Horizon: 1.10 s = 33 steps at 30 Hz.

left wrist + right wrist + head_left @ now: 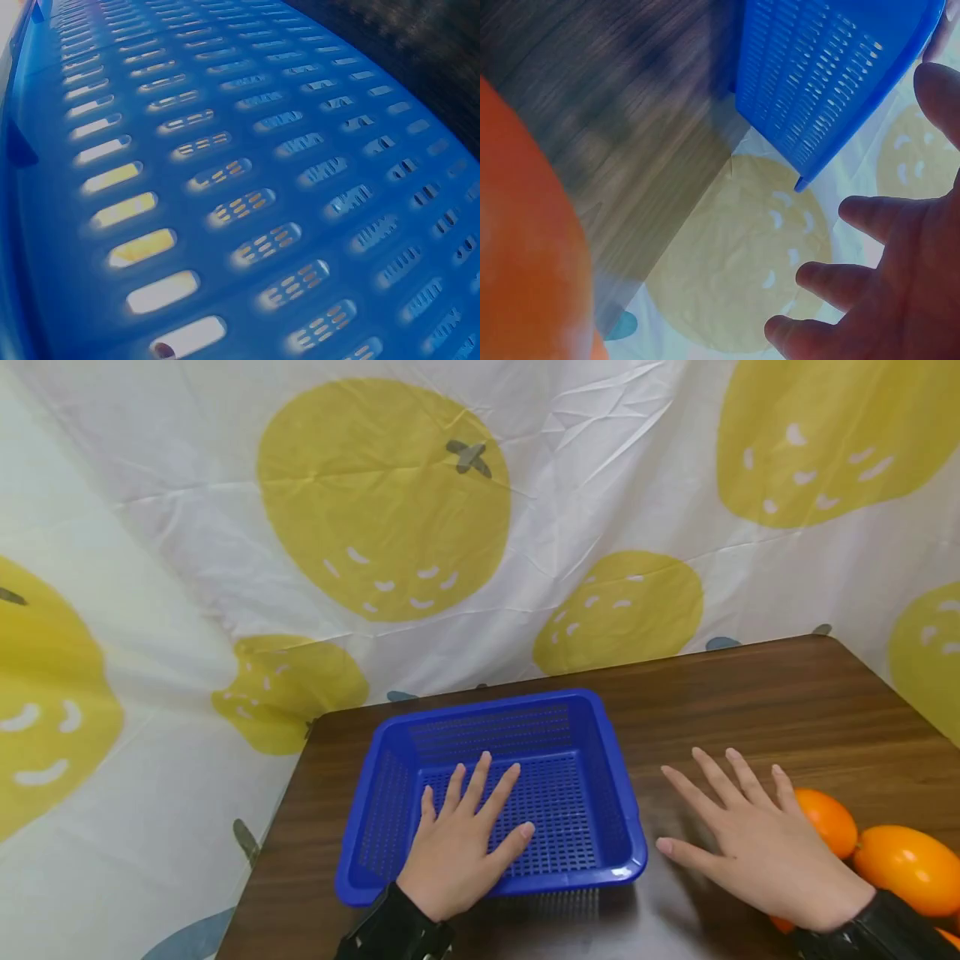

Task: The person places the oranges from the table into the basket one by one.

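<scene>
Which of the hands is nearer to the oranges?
The right. The right hand is close by the oranges, partly hiding them in the head view; the left hand is farther away, over the blue perforated basket.

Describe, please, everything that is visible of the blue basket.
The blue basket looks like plastic: rectangular, open-topped, with rounded corners, a smooth glossy rim, slotted walls and a perforated floor. It stands upright on the wood-grain table. The left hand spreads over its near edge; whether they touch cannot be told.
</scene>
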Each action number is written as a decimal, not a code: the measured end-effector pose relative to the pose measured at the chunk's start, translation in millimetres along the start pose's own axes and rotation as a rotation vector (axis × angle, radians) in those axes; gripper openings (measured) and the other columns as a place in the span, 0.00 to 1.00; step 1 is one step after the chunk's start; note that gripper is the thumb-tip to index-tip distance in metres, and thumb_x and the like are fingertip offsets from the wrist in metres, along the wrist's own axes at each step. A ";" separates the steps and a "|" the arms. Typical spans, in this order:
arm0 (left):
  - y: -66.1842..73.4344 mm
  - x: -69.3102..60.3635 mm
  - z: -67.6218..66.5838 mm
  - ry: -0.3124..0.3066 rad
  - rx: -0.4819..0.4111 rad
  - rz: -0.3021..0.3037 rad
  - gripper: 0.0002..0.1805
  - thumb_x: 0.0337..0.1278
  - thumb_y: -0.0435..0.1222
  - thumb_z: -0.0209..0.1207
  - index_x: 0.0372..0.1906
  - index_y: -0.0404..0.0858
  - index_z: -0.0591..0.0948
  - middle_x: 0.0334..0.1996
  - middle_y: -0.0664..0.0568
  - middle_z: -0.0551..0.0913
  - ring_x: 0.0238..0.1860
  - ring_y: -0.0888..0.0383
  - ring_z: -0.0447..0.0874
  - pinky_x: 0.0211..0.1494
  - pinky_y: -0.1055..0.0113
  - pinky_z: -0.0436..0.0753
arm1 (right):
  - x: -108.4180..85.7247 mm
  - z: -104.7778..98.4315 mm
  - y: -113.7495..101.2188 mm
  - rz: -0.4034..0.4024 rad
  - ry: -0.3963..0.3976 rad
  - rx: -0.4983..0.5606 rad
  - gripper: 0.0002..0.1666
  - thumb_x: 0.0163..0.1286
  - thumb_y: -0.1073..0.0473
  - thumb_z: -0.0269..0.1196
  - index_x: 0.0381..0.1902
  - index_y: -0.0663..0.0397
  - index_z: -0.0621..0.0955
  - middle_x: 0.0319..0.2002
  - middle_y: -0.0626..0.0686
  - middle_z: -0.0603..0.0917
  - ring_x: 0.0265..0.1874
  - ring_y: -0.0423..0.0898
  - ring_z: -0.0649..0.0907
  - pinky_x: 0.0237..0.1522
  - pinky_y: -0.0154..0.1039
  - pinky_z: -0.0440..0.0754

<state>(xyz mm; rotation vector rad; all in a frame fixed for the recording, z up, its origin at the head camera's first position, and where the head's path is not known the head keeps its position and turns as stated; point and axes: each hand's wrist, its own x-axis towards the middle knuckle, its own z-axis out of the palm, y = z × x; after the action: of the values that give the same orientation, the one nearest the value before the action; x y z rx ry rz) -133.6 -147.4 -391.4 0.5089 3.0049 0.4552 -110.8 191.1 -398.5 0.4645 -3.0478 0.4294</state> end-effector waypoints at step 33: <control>-48.2 -18.5 -8.9 0.138 -0.004 -0.135 0.42 0.69 0.67 0.41 0.82 0.58 0.49 0.82 0.38 0.44 0.80 0.34 0.44 0.72 0.29 0.55 | -35.5 2.7 28.6 0.052 0.054 -0.070 0.47 0.65 0.25 0.58 0.74 0.43 0.69 0.71 0.69 0.67 0.62 0.75 0.71 0.54 0.76 0.67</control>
<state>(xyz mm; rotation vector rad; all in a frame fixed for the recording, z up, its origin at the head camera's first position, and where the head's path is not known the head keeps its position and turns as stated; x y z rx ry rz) -132.2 -199.5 -397.1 0.2827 3.1422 0.5061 -85.3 226.7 -411.2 0.3651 -3.0170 0.3294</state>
